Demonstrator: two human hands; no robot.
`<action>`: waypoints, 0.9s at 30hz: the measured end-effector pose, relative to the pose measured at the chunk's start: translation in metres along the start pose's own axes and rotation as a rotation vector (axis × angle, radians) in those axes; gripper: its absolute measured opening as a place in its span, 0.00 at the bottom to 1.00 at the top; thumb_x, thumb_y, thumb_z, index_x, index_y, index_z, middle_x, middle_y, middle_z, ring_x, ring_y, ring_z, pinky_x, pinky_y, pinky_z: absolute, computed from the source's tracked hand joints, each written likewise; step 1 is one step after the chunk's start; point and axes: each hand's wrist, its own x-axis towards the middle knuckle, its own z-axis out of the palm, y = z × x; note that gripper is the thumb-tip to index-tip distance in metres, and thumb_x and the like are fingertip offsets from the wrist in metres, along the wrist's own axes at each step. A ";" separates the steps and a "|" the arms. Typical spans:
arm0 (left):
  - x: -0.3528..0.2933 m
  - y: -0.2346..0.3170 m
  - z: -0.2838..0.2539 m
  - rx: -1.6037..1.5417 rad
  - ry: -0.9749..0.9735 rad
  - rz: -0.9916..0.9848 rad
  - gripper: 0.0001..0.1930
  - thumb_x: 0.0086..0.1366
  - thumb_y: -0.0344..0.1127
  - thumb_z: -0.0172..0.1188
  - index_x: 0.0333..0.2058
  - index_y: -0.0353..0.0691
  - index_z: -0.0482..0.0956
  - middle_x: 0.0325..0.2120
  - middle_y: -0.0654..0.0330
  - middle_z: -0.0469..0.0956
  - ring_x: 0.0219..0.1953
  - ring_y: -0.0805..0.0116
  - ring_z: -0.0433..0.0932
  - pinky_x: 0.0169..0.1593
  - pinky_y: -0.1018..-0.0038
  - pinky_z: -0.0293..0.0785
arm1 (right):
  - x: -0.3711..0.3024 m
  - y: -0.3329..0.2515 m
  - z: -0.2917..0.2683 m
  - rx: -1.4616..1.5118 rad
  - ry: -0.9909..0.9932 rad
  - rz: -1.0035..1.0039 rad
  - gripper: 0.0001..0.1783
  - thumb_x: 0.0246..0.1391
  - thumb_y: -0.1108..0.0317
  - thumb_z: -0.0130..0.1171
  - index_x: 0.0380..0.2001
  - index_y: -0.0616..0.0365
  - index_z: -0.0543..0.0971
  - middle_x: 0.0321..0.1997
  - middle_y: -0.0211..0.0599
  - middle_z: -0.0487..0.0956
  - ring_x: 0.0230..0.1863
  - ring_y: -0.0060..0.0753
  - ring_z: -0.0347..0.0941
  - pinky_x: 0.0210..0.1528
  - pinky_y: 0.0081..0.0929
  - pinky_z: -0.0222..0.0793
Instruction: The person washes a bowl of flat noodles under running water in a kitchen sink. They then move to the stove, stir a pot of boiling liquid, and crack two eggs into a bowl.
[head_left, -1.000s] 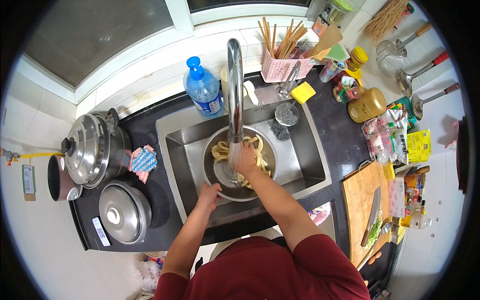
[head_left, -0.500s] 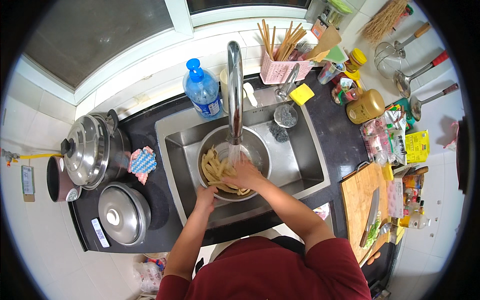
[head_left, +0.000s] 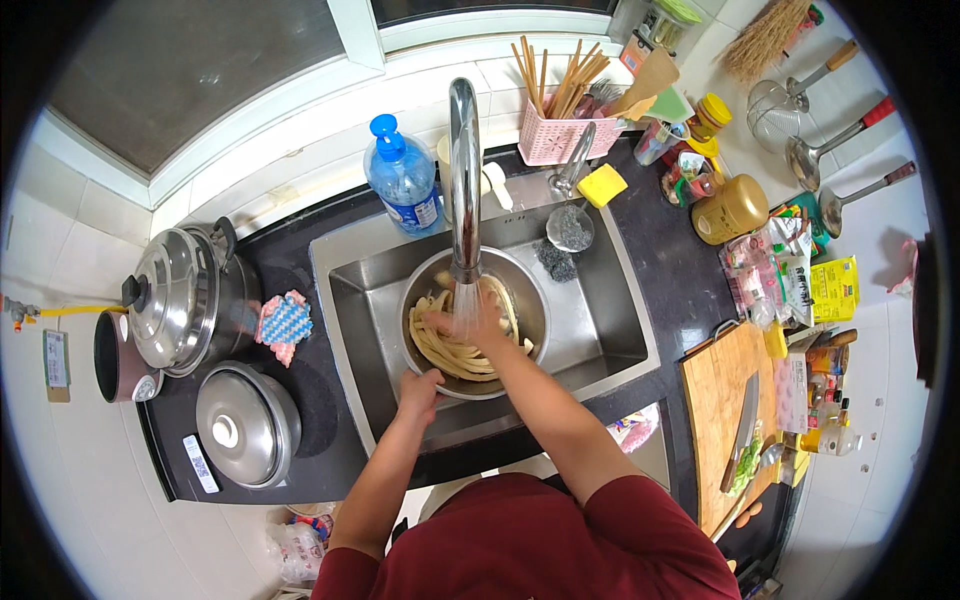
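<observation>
A round metal bowl (head_left: 541, 300) stands in the left part of the sink (head_left: 598, 372), holding long pale-yellow strips (head_left: 440, 352) that look like thick noodles. My left hand (head_left: 418, 391) grips the bowl's near-left rim. Inside the bowl, my right hand (head_left: 478, 322) is among the strips, under water running from the curved faucet (head_left: 464, 180). Motion and water blur its fingers, so whether they hold any strips cannot be made out.
Steel wool (head_left: 556, 262) and a small strainer (head_left: 569, 228) lie at the sink's far right. Behind are a blue soap bottle (head_left: 403, 185), a yellow sponge (head_left: 602, 186) and a pink chopstick basket (head_left: 555, 140). Lidded pots (head_left: 245, 425) stand left; a knife (head_left: 742, 430) lies on the cutting board (head_left: 710, 400) at right.
My right hand has swept through the strips toward the left and far side of the bowl. The strips now curl round the bowl, which has shifted slightly right. My left hand stays on the rim.
</observation>
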 end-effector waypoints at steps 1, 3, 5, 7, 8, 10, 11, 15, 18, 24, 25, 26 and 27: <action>-0.001 -0.002 0.001 0.005 0.018 -0.001 0.21 0.52 0.19 0.51 0.48 0.34 0.67 0.43 0.54 0.72 0.42 0.56 0.75 0.41 0.53 0.78 | -0.013 -0.016 -0.006 -0.051 0.045 -0.024 0.52 0.35 0.33 0.65 0.63 0.44 0.64 0.59 0.57 0.66 0.63 0.62 0.57 0.60 0.65 0.52; 0.003 -0.006 -0.002 -0.023 0.025 -0.011 0.21 0.52 0.19 0.51 0.48 0.34 0.67 0.44 0.54 0.73 0.42 0.55 0.75 0.41 0.52 0.78 | -0.028 -0.026 -0.018 -0.011 -0.032 -0.189 0.45 0.34 0.39 0.66 0.56 0.50 0.70 0.61 0.53 0.65 0.63 0.62 0.56 0.62 0.63 0.49; 0.008 -0.006 -0.010 -0.094 0.003 -0.028 0.21 0.52 0.19 0.51 0.48 0.34 0.67 0.44 0.54 0.73 0.41 0.55 0.76 0.41 0.52 0.78 | -0.040 -0.020 -0.015 -0.008 -0.043 -0.383 0.36 0.33 0.49 0.68 0.49 0.53 0.74 0.60 0.49 0.65 0.62 0.62 0.58 0.63 0.61 0.48; 0.006 -0.005 -0.013 -0.129 0.043 -0.021 0.20 0.52 0.20 0.51 0.47 0.34 0.69 0.42 0.54 0.75 0.38 0.57 0.77 0.38 0.57 0.79 | -0.048 -0.008 -0.014 -0.068 -0.213 -0.510 0.35 0.34 0.52 0.68 0.49 0.51 0.74 0.60 0.47 0.65 0.61 0.63 0.59 0.64 0.61 0.48; 0.004 -0.004 -0.013 -0.147 0.064 -0.018 0.20 0.53 0.20 0.51 0.47 0.34 0.70 0.41 0.54 0.76 0.37 0.58 0.78 0.36 0.59 0.80 | -0.051 -0.002 -0.013 -0.099 -0.300 -0.574 0.34 0.34 0.53 0.67 0.49 0.50 0.74 0.61 0.46 0.65 0.61 0.63 0.59 0.64 0.60 0.48; 0.008 -0.009 -0.018 -0.151 0.020 -0.021 0.21 0.52 0.20 0.51 0.48 0.34 0.70 0.42 0.54 0.76 0.38 0.57 0.79 0.36 0.59 0.80 | -0.055 0.008 -0.023 -0.160 -0.348 -0.607 0.38 0.34 0.54 0.69 0.54 0.48 0.73 0.65 0.42 0.62 0.62 0.63 0.59 0.65 0.56 0.50; 0.009 -0.013 -0.021 -0.160 0.004 -0.022 0.22 0.52 0.19 0.51 0.48 0.34 0.70 0.42 0.53 0.76 0.39 0.56 0.79 0.36 0.59 0.81 | -0.056 0.006 -0.047 -0.110 -0.429 -0.583 0.40 0.34 0.53 0.69 0.55 0.47 0.72 0.66 0.42 0.61 0.63 0.63 0.58 0.65 0.55 0.50; 0.007 -0.010 -0.017 -0.108 0.038 0.024 0.23 0.52 0.18 0.50 0.49 0.32 0.70 0.43 0.51 0.76 0.41 0.54 0.79 0.37 0.58 0.80 | -0.041 0.020 -0.080 -0.015 -0.237 -0.317 0.47 0.33 0.48 0.71 0.60 0.49 0.67 0.64 0.47 0.62 0.67 0.56 0.52 0.65 0.56 0.51; -0.013 0.009 0.000 -0.059 0.052 0.029 0.22 0.52 0.18 0.51 0.49 0.31 0.69 0.43 0.51 0.75 0.43 0.54 0.78 0.41 0.56 0.79 | -0.015 0.030 -0.060 0.108 -0.163 0.009 0.54 0.31 0.40 0.70 0.62 0.52 0.64 0.65 0.51 0.58 0.67 0.55 0.52 0.64 0.55 0.53; 0.000 -0.001 -0.004 0.025 0.005 0.093 0.19 0.51 0.19 0.52 0.45 0.31 0.70 0.39 0.53 0.76 0.39 0.57 0.79 0.36 0.60 0.79 | -0.024 -0.023 -0.059 0.030 -0.245 -0.011 0.63 0.29 0.27 0.64 0.66 0.52 0.57 0.66 0.51 0.59 0.67 0.58 0.52 0.62 0.59 0.51; 0.003 -0.001 -0.006 0.032 -0.018 0.088 0.20 0.50 0.19 0.52 0.46 0.31 0.70 0.39 0.53 0.76 0.37 0.58 0.79 0.34 0.62 0.79 | -0.035 -0.019 -0.040 -0.068 -0.207 -0.104 0.65 0.30 0.27 0.64 0.67 0.52 0.54 0.66 0.53 0.58 0.67 0.59 0.51 0.62 0.60 0.50; 0.007 -0.003 -0.010 0.031 -0.033 0.085 0.21 0.50 0.19 0.52 0.46 0.30 0.71 0.38 0.54 0.76 0.36 0.58 0.79 0.32 0.63 0.78 | -0.044 -0.019 -0.031 -0.167 -0.173 -0.206 0.67 0.31 0.27 0.64 0.69 0.53 0.50 0.67 0.54 0.58 0.67 0.60 0.51 0.62 0.60 0.50; 0.011 -0.006 -0.012 0.045 -0.023 0.083 0.21 0.50 0.20 0.52 0.46 0.30 0.71 0.38 0.54 0.76 0.35 0.58 0.79 0.33 0.63 0.78 | -0.048 -0.016 -0.026 -0.181 -0.222 -0.254 0.67 0.32 0.30 0.65 0.69 0.52 0.48 0.68 0.54 0.56 0.67 0.61 0.51 0.60 0.66 0.48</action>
